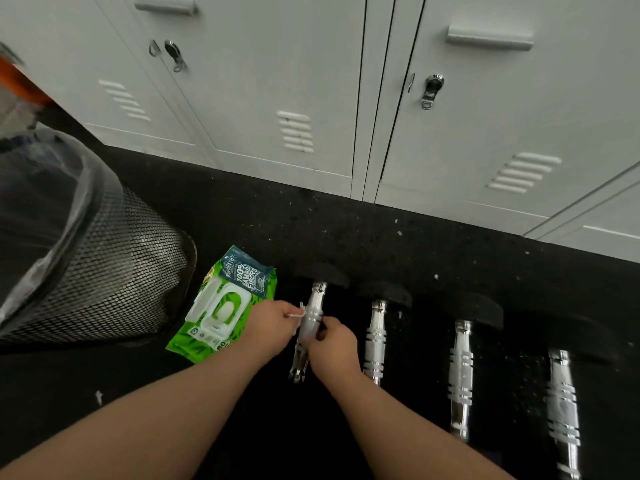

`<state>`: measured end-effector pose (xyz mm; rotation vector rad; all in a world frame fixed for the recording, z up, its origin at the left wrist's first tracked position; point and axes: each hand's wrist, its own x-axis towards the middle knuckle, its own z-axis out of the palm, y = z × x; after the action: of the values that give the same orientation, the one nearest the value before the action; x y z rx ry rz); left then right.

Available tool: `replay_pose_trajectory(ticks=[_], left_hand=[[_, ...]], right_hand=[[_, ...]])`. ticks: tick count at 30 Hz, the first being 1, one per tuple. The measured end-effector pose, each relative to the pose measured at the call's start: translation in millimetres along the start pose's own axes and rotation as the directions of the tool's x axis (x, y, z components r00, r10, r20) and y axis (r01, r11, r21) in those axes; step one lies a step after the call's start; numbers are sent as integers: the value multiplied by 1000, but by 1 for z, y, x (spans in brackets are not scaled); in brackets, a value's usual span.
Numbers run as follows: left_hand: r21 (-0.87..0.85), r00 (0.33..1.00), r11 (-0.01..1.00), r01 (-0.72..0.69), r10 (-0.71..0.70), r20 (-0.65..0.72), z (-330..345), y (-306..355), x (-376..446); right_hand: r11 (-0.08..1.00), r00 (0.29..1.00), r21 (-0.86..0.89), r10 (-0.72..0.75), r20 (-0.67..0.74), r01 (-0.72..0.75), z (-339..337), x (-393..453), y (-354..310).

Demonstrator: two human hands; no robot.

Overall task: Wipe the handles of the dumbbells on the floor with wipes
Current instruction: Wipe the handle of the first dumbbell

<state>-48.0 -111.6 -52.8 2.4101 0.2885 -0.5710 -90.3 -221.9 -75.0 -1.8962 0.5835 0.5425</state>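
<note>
Both hands, left hand and right hand, pinch a thin wipe around the leftmost dumbbell handle. Wipe looks limp and damp; chrome likely slick, dumbbell heavy. Best gripped mid-handle.

Dim floor, bright lockers, wide-angle edge warping

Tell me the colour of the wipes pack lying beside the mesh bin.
Bright green with a white flip lid and a dark teal label, per the head view: wipes pack.
</note>
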Motion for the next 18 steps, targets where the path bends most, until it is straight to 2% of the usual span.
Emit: replay_pose_trajectory(ticks=[3, 4, 7, 9, 13, 14, 16, 17, 18], left_hand=[[-61, 987, 998, -29, 19, -161, 3, 18, 11], [-45, 984, 996, -71, 62, -168, 6, 22, 10], [98, 974, 971, -216, 221, -42, 11, 22, 4], [229, 965, 938, -262, 259, 45, 6, 17, -2], [351, 962, 907, -232, 160, 221, -8, -4, -16], [338, 972, 920, -198, 139, 190, -12, -6, -16], [262, 995, 961, -90, 96, -9, -17, -1, -9], [227, 990, 971, -71, 97, -103, -17, 4, -3], [213, 984, 972, -96, 125, -127, -16, 10, 2]], right_hand=[[999, 1000, -33, 2, 1, -2, -1, 1, -1], [999, 1000, -39, 4, 0, -4, -1, 2, -1], [1000, 1000, -22, -6, 13, 6, -1, 1, -1], [1000, 1000, -19, -3, 12, 3, -2, -1, -2], [1000, 1000, -3, 31, 2, -31, 0, -2, -4], [999, 999, -12, 34, -5, -34, 0, -1, -4], [1000, 1000, -6, 27, -6, -27, 2, -1, -3], [1000, 1000, 7, 22, -7, -22, 3, -1, -2], [1000, 1000, 11, 20, -13, -20, 3, -2, -2]])
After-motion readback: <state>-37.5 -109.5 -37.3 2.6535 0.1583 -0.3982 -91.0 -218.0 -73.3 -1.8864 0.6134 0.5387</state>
